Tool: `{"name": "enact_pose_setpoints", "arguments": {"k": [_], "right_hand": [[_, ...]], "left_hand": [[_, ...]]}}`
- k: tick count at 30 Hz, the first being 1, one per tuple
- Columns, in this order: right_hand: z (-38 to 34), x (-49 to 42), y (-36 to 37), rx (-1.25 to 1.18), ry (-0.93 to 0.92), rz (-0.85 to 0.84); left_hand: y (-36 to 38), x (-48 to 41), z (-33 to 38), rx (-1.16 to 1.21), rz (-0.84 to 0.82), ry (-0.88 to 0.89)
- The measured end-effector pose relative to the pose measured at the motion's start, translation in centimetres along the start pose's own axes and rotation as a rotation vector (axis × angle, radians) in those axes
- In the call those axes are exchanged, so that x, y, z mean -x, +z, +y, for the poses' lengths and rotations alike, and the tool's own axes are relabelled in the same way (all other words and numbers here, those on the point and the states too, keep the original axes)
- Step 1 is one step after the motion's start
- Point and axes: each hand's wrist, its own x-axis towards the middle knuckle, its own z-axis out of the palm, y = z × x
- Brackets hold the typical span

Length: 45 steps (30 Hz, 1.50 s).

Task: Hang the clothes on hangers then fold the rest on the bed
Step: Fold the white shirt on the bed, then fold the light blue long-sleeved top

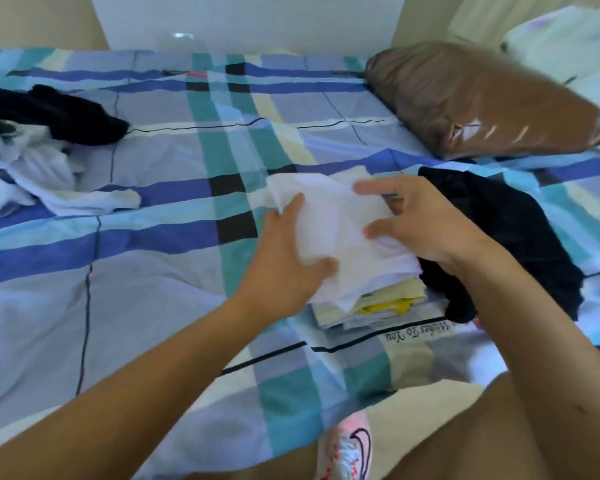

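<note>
The folded white cloth (329,216) lies on top of the stack of folded clothes (371,306), near the right side of the bed (136,306). Its long side runs from far left to near right. The left grip (291,244) lies flat on the cloth's left edge. The right grip (416,223) rests on its right edge with thumb and finger spread. Both grips are loose and only press down; they hold nothing. I think this cloth is done. The clothes not yet folded, a white heap (32,178) and a black heap (49,112), lie well apart at the far left. The left grip is nearer to them, so it should reach first. A dark cloth (506,237) lies just beside the stack on the right.
</note>
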Motion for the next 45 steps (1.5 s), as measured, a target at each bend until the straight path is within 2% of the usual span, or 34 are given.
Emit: {"name": "enact_pose_setpoints", "arguments": {"k": [4, 7, 9, 11, 13, 14, 15, 17, 19, 21, 24, 27, 29, 35, 40, 45], "right_hand": [[4.6, -1.0, -1.3, 0.072, 0.102, -0.006], [7.1, -1.8, -0.6, 0.293, 0.123, -0.107], [7.6, -1.9, -0.2, 0.423, 0.100, -0.101], [7.6, -1.8, 0.4, 0.515, 0.038, -0.011], [7.1, -1.7, 1.6, 0.577, -0.068, 0.108], [6.8, -1.8, 2.1, 0.592, -0.117, 0.123], [6.5, -1.9, 2.7, 0.597, -0.140, 0.089], [6.6, -2.2, 3.6, 0.611, -0.090, -0.074], [7.1, -2.4, 4.1, 0.680, 0.023, -0.242], [7.3, -2.6, 4.4, 0.698, 0.104, -0.320], [6.7, -2.8, 4.3, 0.702, 0.143, -0.338], [4.3, -2.7, 4.0, 0.692, 0.075, -0.190], [1.7, -2.2, 4.5, 0.600, -0.009, -0.130], [-6.8, -1.8, 9.1, 0.394, -0.295, -0.224], [-11.8, -2.5, 14.0, 0.278, -0.387, -0.281], [-12.8, -3.7, 18.7, 0.288, -0.408, -0.393]], "left_hand": [[4.0, -2.5, 0.2, -0.102, -0.155, -0.062], [4.5, -2.9, -0.6, -0.245, -0.221, -0.116], [3.9, -2.7, -0.9, -0.424, -0.222, -0.108], [3.1, -2.5, -0.8, -0.608, -0.147, -0.011], [2.6, -2.9, -0.8, -0.711, -0.056, 0.182], [2.6, -3.3, -0.9, -0.723, -0.062, 0.265], [2.6, -3.9, -1.0, -0.717, -0.116, 0.318], [3.1, -4.9, -1.9, -0.697, -0.288, 0.308], [3.5, -5.3, -3.3, -0.700, -0.418, 0.187], [3.7, -5.0, -4.6, -0.663, -0.446, 0.058], [3.4, -4.3, -5.2, -0.608, -0.408, 0.030], [1.6, -3.8, -4.2, -0.498, -0.385, 0.055], [-0.6, -3.1, -4.0, -0.386, -0.352, 0.034], [-10.9, -0.5, -5.4, -0.322, -0.112, 0.075], [-18.1, 2.3, -9.8, -0.259, 0.076, -0.143], [-20.9, 0.4, -13.3, -0.148, 0.229, -0.355]]}}
